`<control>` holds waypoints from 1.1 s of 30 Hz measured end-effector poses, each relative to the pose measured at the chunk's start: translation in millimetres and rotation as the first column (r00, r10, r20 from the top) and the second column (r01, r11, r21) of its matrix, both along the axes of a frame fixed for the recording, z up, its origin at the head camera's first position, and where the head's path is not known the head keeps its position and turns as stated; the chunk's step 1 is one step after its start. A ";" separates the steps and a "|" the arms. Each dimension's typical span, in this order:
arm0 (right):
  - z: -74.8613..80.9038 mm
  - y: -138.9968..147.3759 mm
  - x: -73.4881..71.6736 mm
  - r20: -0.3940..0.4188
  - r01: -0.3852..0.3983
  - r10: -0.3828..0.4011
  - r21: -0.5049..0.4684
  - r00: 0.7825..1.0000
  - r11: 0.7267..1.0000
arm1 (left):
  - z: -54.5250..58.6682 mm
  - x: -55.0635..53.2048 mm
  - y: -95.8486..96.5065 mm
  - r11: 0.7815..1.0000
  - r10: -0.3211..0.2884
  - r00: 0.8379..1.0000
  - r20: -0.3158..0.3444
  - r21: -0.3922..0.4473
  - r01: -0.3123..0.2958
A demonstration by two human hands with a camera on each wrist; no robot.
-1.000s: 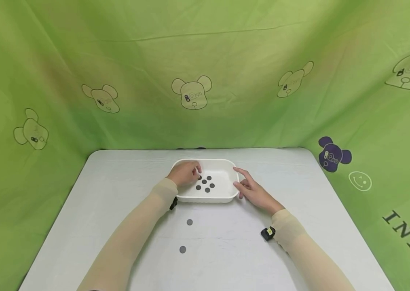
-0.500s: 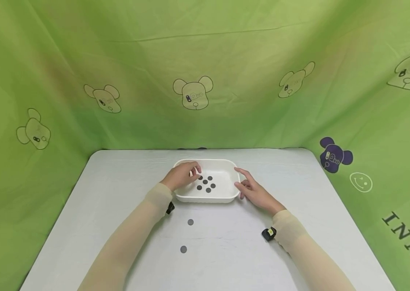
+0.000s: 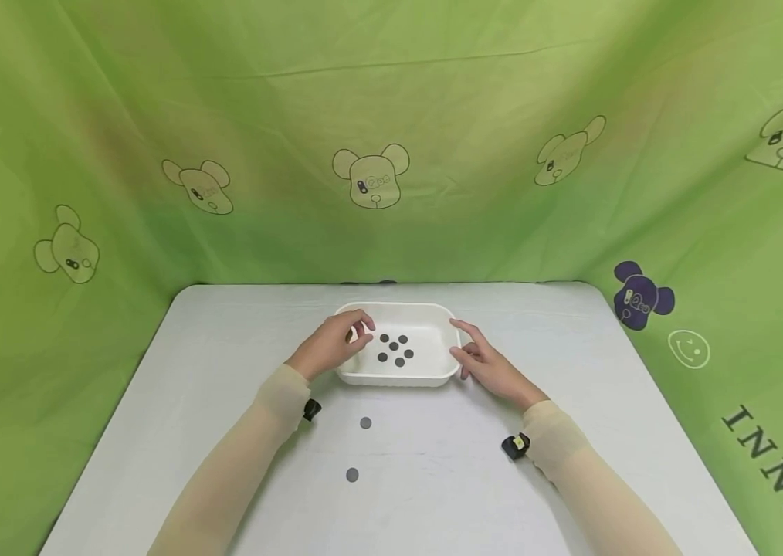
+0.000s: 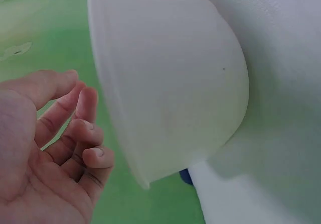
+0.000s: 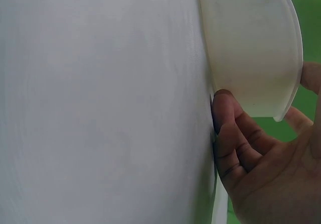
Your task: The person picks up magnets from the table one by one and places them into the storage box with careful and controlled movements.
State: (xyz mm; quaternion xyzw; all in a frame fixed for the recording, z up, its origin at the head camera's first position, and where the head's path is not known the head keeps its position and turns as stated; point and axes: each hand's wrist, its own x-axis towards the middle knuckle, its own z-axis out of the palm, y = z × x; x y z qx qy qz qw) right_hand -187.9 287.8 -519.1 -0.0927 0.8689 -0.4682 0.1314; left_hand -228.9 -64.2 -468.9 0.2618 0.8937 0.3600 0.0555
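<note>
A white oblong plastic tray (image 3: 398, 381) stands on the table, with several dark grey round discs (image 3: 394, 346) lying flat in a small cluster on its floor. My left hand (image 3: 332, 340) hovers over the tray's left end. Its fingers are loosely bent, and the left wrist view shows nothing in that hand (image 4: 50, 148), close beside the rim. At the opposite end my right hand (image 3: 496, 374) holds the tray, thumb and forefinger over the rim. In the right wrist view, the other fingers (image 5: 224, 111) are bent low against the tray's outer wall.
Two more grey discs lie on the white table (image 3: 433, 479) in front of the tray, a nearer disc (image 3: 353, 475) and a farther disc (image 3: 365, 422). A green printed curtain (image 3: 259, 239) encloses the back and sides. Both wrists wear small black devices (image 3: 516, 445).
My left hand has drawn back to the left, away from the disc at its fingertips, which stays in the cluster. The right hand keeps its place on the tray.
</note>
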 end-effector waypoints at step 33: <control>-4.9 -5.3 -5.7 -0.003 0.015 -0.015 0.004 1.000 1.000 | -14.9 55.5 -61.7 0.995 -0.040 0.994 -0.097 0.092 0.049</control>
